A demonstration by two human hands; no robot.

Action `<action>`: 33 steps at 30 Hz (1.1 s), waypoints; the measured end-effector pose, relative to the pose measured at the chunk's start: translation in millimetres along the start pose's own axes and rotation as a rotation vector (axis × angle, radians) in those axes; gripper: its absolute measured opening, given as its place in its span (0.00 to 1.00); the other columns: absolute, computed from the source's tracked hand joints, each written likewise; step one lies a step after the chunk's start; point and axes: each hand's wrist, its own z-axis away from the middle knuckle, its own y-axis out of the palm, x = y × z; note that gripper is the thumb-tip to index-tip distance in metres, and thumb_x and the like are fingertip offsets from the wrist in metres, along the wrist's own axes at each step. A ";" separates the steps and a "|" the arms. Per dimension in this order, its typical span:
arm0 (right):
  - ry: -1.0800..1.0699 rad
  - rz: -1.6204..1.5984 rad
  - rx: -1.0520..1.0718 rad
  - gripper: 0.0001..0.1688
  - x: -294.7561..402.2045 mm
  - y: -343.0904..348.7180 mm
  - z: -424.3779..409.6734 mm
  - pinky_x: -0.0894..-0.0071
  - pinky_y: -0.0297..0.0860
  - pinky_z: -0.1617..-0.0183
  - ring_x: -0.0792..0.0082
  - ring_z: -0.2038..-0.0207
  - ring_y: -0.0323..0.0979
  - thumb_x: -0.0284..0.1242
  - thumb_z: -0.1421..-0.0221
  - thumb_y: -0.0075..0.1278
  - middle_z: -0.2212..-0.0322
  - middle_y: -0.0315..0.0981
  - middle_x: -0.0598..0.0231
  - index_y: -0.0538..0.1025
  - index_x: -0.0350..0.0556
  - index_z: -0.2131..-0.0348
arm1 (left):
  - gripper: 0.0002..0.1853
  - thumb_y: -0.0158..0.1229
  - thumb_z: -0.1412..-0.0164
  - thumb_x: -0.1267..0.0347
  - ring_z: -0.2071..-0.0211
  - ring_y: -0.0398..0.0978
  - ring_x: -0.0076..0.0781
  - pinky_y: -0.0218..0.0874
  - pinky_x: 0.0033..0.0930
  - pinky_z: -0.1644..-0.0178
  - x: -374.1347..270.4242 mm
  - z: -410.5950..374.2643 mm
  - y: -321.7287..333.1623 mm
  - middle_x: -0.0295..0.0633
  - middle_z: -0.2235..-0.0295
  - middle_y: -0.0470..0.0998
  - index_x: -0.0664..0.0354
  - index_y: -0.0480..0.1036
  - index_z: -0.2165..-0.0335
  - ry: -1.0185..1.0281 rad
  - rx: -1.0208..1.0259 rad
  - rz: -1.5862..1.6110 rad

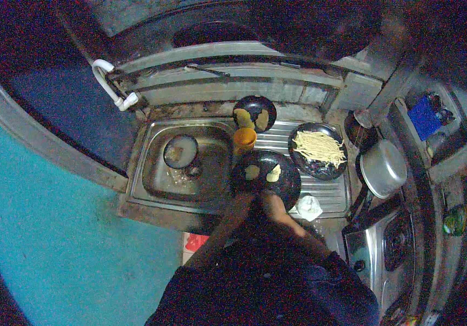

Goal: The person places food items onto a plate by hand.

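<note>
Before me a round black plate or pan (288, 185) carries a pale dough-like piece (274, 173) and a flat brownish patch (252, 172). My right hand (275, 205) is at its near edge, below the pale piece. My left hand (245, 200) lies in shadow beside it, close to the same edge. The dimness hides the fingers of both hands and whatever they may grip. Just behind stands an orange cup (245, 138). On the right, a second black plate (298, 166) bears a heap of pale dough-like strips (319, 148).
A steel sink (213, 195) on the left contains a dark-rimmed bowl (181, 151). Behind the cup, another black plate (254, 102) holds tan portions. A crumpled white bundle (309, 208) sits on the drainboard (276, 136). An aluminium pot (383, 169) and gas stove (374, 252) are rightward.
</note>
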 end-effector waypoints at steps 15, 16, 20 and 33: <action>-0.073 0.577 -0.201 0.12 -0.9 -59.2 -11.9 0.60 0.68 0.70 0.51 0.75 0.70 0.18 0.60 0.39 0.78 0.69 0.46 0.74 0.40 0.75 | 0.07 0.48 0.52 0.68 0.67 0.68 0.46 0.60 0.44 0.63 47.0 -27.7 44.1 0.48 0.72 0.70 0.60 0.70 0.74 0.220 -0.156 -0.540; -0.019 0.478 -0.108 0.10 -7.1 -49.9 -10.6 0.59 0.68 0.71 0.50 0.76 0.70 0.17 0.61 0.39 0.78 0.68 0.43 0.72 0.37 0.76 | 0.08 0.47 0.51 0.68 0.67 0.68 0.47 0.60 0.45 0.63 44.6 -26.3 43.9 0.48 0.71 0.70 0.60 0.70 0.73 0.200 -0.186 -0.481; -0.081 0.434 0.077 0.08 11.7 -45.1 20.1 0.55 0.68 0.72 0.49 0.78 0.70 0.22 0.61 0.41 0.82 0.69 0.47 0.73 0.38 0.83 | 0.11 0.46 0.49 0.67 0.68 0.68 0.49 0.60 0.46 0.64 42.4 -15.1 43.7 0.49 0.69 0.70 0.61 0.69 0.69 0.232 -0.324 -0.332; -0.256 0.131 -0.366 0.13 14.0 -41.7 35.2 0.61 0.63 0.58 0.50 0.64 0.65 0.21 0.62 0.48 0.67 0.65 0.51 0.71 0.39 0.69 | 0.16 0.52 0.50 0.61 0.65 0.68 0.47 0.59 0.43 0.59 -19.1 -2.0 3.4 0.48 0.63 0.70 0.59 0.68 0.64 0.214 -0.509 -0.247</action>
